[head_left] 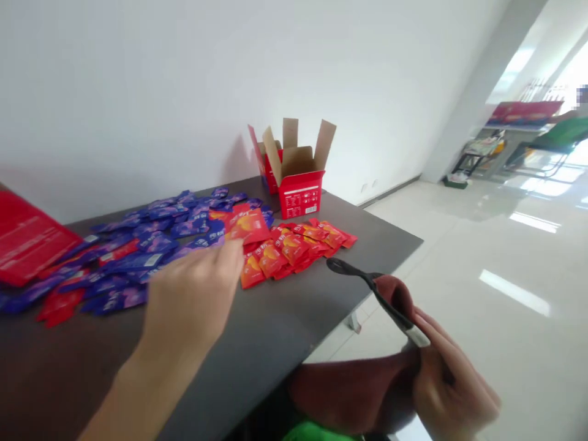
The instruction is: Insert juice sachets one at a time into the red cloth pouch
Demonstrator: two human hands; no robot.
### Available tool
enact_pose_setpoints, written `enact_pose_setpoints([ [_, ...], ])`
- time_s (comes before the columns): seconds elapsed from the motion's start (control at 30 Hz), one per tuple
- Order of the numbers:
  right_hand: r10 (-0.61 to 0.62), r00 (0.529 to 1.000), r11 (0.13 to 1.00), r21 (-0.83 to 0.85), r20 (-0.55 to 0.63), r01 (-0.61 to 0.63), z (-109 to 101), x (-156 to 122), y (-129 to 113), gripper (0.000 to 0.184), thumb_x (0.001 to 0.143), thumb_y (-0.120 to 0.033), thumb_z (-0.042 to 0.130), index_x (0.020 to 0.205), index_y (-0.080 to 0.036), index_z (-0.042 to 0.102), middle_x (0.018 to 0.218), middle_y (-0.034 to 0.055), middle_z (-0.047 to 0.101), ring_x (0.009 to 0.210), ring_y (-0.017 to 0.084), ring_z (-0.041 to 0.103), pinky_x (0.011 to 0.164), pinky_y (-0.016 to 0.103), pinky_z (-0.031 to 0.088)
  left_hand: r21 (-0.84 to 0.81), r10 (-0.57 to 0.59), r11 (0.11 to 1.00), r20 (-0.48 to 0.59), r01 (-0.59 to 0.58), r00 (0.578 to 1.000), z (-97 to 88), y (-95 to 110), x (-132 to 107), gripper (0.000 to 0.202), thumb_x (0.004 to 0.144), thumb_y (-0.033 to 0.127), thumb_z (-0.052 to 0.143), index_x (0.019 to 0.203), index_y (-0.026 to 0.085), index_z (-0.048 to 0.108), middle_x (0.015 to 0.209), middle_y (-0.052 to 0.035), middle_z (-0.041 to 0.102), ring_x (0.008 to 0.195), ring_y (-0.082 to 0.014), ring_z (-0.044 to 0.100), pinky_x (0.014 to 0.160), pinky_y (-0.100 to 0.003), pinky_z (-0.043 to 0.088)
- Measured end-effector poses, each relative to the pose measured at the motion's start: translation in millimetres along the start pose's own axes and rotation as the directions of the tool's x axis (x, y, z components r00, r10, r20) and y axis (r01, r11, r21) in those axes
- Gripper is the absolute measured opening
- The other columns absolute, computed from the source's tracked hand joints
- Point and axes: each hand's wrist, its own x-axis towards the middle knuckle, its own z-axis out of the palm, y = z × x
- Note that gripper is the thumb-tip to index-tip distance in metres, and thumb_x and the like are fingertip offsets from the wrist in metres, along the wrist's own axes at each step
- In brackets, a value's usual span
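Observation:
My left hand (197,291) reaches over the table with its fingers closed on a red packet (250,228), which has an orange picture on it. Just to the right of that hand lies a row of overlapping red packets (294,245). My right hand (452,373) is off the table's front edge. It grips a maroon cloth with black edging (349,392), whose black end sticks out toward the table and which carries a small white tag. Many blue packets (151,239) are heaped behind and left of my left hand, a few red ones among them.
An upright red carton (301,193) with raised flaps stands at the back of the grey table (285,318), another partly hidden behind it. A red box (32,239) leans at the left. A white wall runs behind. Far right, a person in green sits at another table.

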Motion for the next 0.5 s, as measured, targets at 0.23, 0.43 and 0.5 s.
enact_pose_setpoints([
  [0.23, -0.083, 0.990, 0.985, -0.162, -0.117, 0.063, -13, 4, 45, 0.044, 0.069, 0.003, 0.056, 0.101, -0.026, 0.065, 0.102, -0.0012, 0.066, 0.087, 0.018, 0.064, 0.082, 0.033, 0.051, -0.033, 0.155, 0.988, 0.296, -0.152, 0.943, 55.8, 99, 79, 0.030, 0.086, 0.010, 0.027, 0.092, 0.009, 0.056, 0.072, -0.0124, 0.064, 0.074, -0.0238, 0.063, 0.059, -0.031, 0.046],
  [0.43, -0.111, 0.989, 0.979, -0.180, -0.099, 0.092, -21, 3, 61, 0.048, 0.068, 0.005, 0.055, 0.104, -0.025, 0.064, 0.107, 0.0011, 0.064, 0.090, 0.020, 0.063, 0.084, 0.037, 0.051, -0.081, 0.220, 0.975, 0.418, -0.205, 0.881, 89.8, 131, 84, 0.021, 0.084, 0.029, 0.048, 0.092, 0.012, 0.058, 0.085, -0.0046, 0.062, 0.077, -0.0151, 0.060, 0.068, -0.034, 0.050],
  [0.5, -0.103, 0.992, 0.980, -0.177, -0.076, 0.088, -22, 5, 61, 0.047, 0.068, 0.004, 0.056, 0.104, -0.025, 0.064, 0.107, 0.0018, 0.064, 0.089, 0.020, 0.064, 0.083, 0.036, 0.051, -0.084, 0.223, 0.975, 0.422, -0.207, 0.879, 93.7, 133, 83, 0.023, 0.084, 0.032, 0.048, 0.092, 0.012, 0.058, 0.085, -0.0039, 0.062, 0.077, -0.0148, 0.059, 0.069, -0.035, 0.050],
])
